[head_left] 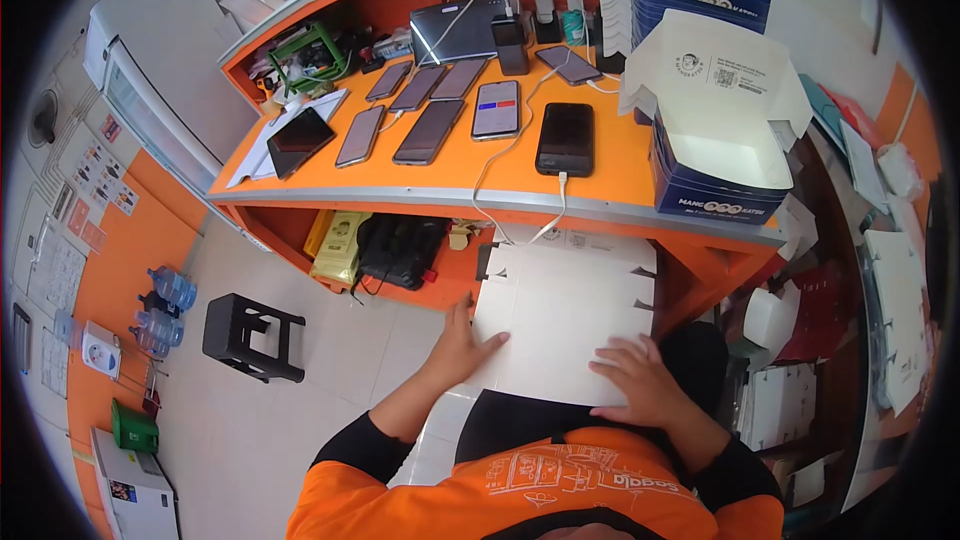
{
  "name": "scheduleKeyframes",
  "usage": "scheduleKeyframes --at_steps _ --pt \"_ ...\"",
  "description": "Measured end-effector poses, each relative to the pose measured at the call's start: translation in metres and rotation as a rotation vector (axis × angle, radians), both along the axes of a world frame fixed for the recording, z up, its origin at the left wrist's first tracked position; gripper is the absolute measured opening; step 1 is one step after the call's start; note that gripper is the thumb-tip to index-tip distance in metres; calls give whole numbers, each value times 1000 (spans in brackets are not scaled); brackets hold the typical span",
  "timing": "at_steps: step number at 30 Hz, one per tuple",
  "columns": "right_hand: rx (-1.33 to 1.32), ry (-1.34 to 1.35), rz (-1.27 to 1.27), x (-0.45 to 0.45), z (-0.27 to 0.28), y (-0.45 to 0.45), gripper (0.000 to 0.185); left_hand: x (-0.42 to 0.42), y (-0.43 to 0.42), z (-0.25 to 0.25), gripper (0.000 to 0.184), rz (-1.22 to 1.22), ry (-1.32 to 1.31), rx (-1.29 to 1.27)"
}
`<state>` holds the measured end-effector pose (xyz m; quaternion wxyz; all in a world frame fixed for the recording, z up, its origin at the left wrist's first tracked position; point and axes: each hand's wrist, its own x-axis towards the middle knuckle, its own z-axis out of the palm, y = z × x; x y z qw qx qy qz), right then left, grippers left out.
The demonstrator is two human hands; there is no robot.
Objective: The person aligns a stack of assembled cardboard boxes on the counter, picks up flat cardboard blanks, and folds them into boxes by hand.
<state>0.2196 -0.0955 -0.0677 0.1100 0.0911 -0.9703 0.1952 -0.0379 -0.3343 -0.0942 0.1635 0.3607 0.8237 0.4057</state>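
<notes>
We locate the white cardboard sheet (560, 315) over the person's lap, in front of the orange counter (440, 177), its printed far end close below the counter's metal front strip (420, 196). We find the left hand (463, 345) at the left edge of the sheet, thumb spread away from the fingers and laid on the surface, fingers pointing toward the counter. We find the right hand (637, 378) near the right edge, fingers spread over the sheet and slightly blurred, thumb reaching toward the near edge; we cannot tell how hard either hand presses. Between the hands we see a broad bare area of cardboard. We note dark slots at both side edges toward the far end, and a white cable (483, 172) that crosses the strip and droops to that end. To the left of the sheet, we have open tiled floor (345, 370) as far as the black stool (255, 335), which stands well apart. At the far left of the sheet, the lower shelf carries a black bag (400, 252) and a yellow pack (341, 248). Above the strip, the black phone (566, 138) lies near the counter's front edge, and the open box (725, 155) occupies its right end, limiting room there.
</notes>
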Motion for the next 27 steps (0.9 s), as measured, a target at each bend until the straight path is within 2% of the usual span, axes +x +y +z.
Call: scheduleKeyframes --at_steps 1,2,3,4,7,8,11,14,17,20,23,24,27 --pt "-104 99 -173 1 -9 6 56 -8 4 2 76 -48 -205 49" --pt "-209 200 -347 0 -29 14 60 -11 6 6 78 -57 -286 -38" --pt "-316 300 -523 -3 -47 21 64 -13 7 4 75 -59 -381 -6" --pt "-457 306 -706 -9 -56 27 60 -15 8 0 73 -62 -478 25" --pt "-1730 -34 -650 -26 -67 47 51 -15 15 7 64 -51 -713 17" --pt "-1729 -121 -510 -27 -70 53 46 -16 16 12 61 -38 -781 1" --pt "-1618 -220 -484 -27 -59 48 49 -15 6 7 56 84 -849 -61" --pt "-1702 -283 -281 -8 -39 45 51 -10 -17 14 56 77 -1055 -68" --pt "-1551 -402 -248 3 -31 35 50 5 -18 -9 58 202 -892 83" --pt "-1673 -415 -497 -5 -55 40 47 16 -9 -34 58 241 -698 249" --pt "-1833 -268 -550 -25 -73 62 46 10 1 -47 53 241 -814 362" --pt "-1675 -304 -624 -32 -71 59 43 11 7 -48 49 259 -784 373" --pt "-1565 -165 -641 -44 -78 37 43 7 16 -45 39 294 -768 437"
